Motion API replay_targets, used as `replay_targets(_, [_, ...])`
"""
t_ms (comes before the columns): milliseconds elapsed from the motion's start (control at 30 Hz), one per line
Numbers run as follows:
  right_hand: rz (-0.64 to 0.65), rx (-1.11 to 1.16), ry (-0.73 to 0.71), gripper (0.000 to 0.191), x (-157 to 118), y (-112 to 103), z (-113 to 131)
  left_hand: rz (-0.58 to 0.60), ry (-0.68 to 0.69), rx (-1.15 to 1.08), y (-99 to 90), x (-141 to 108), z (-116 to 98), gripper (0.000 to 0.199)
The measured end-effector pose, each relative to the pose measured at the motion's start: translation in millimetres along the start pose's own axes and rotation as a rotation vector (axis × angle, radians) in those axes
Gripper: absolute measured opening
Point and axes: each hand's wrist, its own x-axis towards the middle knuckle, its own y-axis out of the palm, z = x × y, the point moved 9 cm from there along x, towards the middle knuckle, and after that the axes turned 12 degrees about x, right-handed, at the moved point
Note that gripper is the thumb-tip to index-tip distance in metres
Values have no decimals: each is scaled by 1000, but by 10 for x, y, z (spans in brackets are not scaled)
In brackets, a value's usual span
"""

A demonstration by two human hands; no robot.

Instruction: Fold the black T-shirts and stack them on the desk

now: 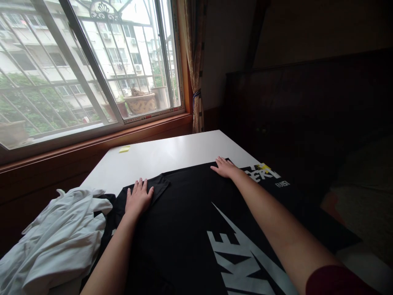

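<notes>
A black T-shirt (184, 213) with large grey lettering lies spread over the near part of a white table (172, 151). Flat on its left part, over the sleeve, rests my left hand (139, 197), fingers spread. My right hand (224, 167) lies on the shirt's far edge, near the table's right side, with its fingers apart. Neither hand grips anything. Beside the right forearm, more black cloth with white and yellow print (264, 172) reaches over the table's right edge.
Crumpled white cloth (67, 233) is heaped at the left, with some black cloth beside it. A yellow slip (124, 149) lies near the table's far left corner. Behind the table are a barred window and a tied curtain (197, 65); dark furniture (276, 98) stands at the right.
</notes>
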Motion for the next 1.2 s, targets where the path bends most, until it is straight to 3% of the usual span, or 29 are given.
replay_targets(233, [-60,57,-47,78,-123,-167,-11,3,-8,-5,-5,4,2,70])
replay_targets(433, [-114,69,-180,78,-507,-356,67,-21,3,-13,13,13,12,71])
replay_targets(600, [-49,21,-218,79,-886,-218,-207,-34,7,-45,16,25,20,70])
replay_targets(700, [-80,-22,-213,78,-1035,-133,-395,-42,9,-70,11,20,19,70])
replay_targets(933, [-139,5,-190,72,-1077,-119,-565,-91,26,-149,11,2,36,65])
replay_targets(1033, [-151,12,-195,71,-1066,-126,-581,-124,33,-205,-61,35,109,57])
replay_targets(1200, [-179,24,-208,66,-1068,-138,-582,-223,93,-282,-352,-69,215,51])
